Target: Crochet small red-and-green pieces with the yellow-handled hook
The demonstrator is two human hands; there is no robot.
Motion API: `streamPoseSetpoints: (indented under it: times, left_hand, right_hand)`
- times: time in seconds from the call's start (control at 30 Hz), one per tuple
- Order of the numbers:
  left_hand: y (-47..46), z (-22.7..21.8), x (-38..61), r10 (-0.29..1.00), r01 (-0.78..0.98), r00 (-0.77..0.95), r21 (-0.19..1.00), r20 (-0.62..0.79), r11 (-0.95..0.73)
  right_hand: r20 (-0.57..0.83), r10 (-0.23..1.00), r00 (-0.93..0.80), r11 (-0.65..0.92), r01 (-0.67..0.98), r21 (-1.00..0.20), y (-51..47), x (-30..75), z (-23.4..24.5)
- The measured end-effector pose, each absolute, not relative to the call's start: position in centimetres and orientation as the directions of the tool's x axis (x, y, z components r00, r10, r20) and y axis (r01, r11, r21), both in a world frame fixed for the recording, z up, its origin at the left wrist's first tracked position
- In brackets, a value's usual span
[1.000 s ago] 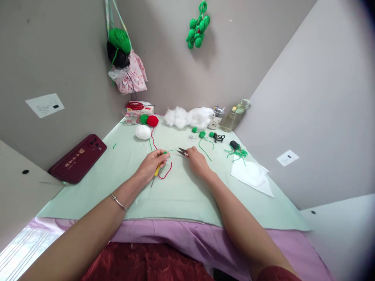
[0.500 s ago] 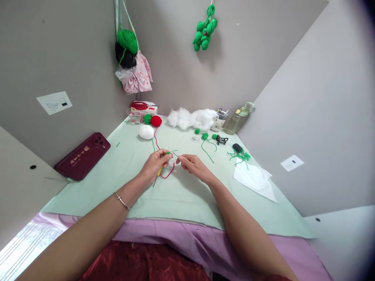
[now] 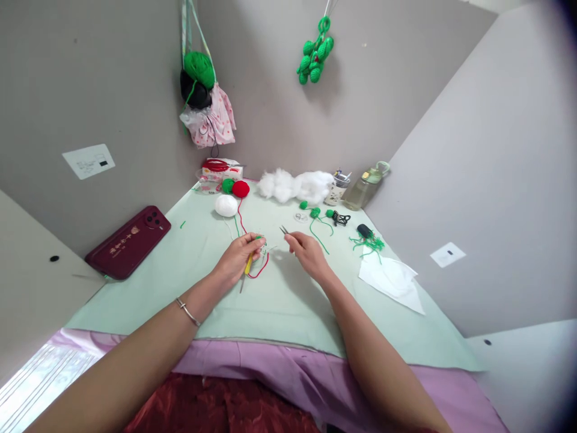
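In the head view, my left hand (image 3: 238,255) is closed around a crochet hook with a yellow grip (image 3: 249,264), its grey metal end pointing down. Its thumb and fingertips also pinch a small green piece of crochet (image 3: 259,239), mostly hidden by the fingers. Loose yarn ends hang beside it, and a red strand (image 3: 261,270) curls below. To the right, my right hand (image 3: 306,249) is closed on a small two-pointed metal tool (image 3: 283,230); its tips are slightly apart, and the fingers hide the rest. The tool stands clear of the green piece.
White (image 3: 226,205), red (image 3: 240,189) and green (image 3: 228,186) yarn balls lie behind my left hand. White stuffing (image 3: 295,185), a pen cup (image 3: 336,191) and a bottle (image 3: 366,187) line the back. Green crochet pieces (image 3: 315,213) lie right, a phone (image 3: 128,242) left.
My right hand has moved right and slightly up, away from the green piece, with the two-pointed tool. My left hand stays nearly in place, the hook tilted a little more upright.
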State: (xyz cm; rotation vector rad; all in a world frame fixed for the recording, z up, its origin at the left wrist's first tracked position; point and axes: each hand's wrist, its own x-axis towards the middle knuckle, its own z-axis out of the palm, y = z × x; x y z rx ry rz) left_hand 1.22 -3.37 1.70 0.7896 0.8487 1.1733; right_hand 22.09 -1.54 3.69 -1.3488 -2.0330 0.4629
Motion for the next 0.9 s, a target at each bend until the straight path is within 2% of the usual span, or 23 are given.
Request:
streamPoseSetpoints:
  times: [0.07,0.17,0.3,0.33,0.37,0.43,0.47,0.57,0.63,0.7,0.8,0.9]
  left_hand:
    - [-3.5,2.1,1.1,0.976,-0.517,0.151,0.828,-0.159,0.216]
    - [-4.4,2.8,1.1,0.979,-0.634,0.120,0.746,-0.162,0.201]
    - [-6.5,3.9,1.6,0.975,-0.727,0.126,0.651,-0.183,0.217]
    - [-7.1,4.2,1.6,0.972,-0.739,0.135,0.634,-0.193,0.229]
    - [-7.6,4.5,1.6,0.969,-0.747,0.145,0.619,-0.202,0.241]
    - [-8.6,5.0,1.5,0.963,-0.759,0.170,0.596,-0.210,0.264]
    - [-9.0,5.2,1.4,0.961,-0.762,0.182,0.587,-0.210,0.273]
    - [-10.0,5.7,1.0,0.959,-0.767,0.213,0.576,-0.186,0.283]
    - [-10.7,5.9,0.8,0.962,-0.769,0.223,0.578,-0.156,0.272]
    - [-11.3,5.9,0.6,0.965,-0.769,0.231,0.584,-0.125,0.260]
    - [-12.2,6.0,0.0,0.968,-0.764,0.233,0.600,-0.089,0.239]
    - [-12.6,6.1,-0.5,0.972,-0.740,0.220,0.635,-0.085,0.223]
  right_hand:
    - [0.468,0.853,-0.233,0.469,0.736,-0.489,-2.0,22.3,3.7]
    - [0.601,0.702,-0.382,0.639,0.710,-0.295,-4.1,21.1,4.2]
    - [0.585,0.428,-0.689,0.862,0.506,-0.035,-7.6,18.1,5.0]
    - [0.568,0.314,-0.761,0.876,0.463,0.137,-8.3,17.5,5.2]
    - [0.561,0.252,-0.789,0.854,0.453,0.255,-8.8,17.1,5.4]
    - [0.556,0.202,-0.806,0.811,0.456,0.367,-9.5,16.9,5.7]
    - [0.568,0.201,-0.798,0.807,0.464,0.366,-9.7,17.0,5.8]
    - [0.663,0.216,-0.717,0.851,0.471,0.232,-10.4,17.5,5.9]
    - [0.751,0.267,-0.604,0.887,0.459,0.055,-11.1,17.7,5.9]
    - [0.804,0.376,-0.461,0.890,0.422,-0.173,-11.9,17.7,5.9]
    - [0.779,0.574,-0.250,0.808,0.322,-0.493,-12.9,17.4,6.0]
    - [0.683,0.711,-0.165,0.702,0.225,-0.676,-13.4,16.9,5.8]
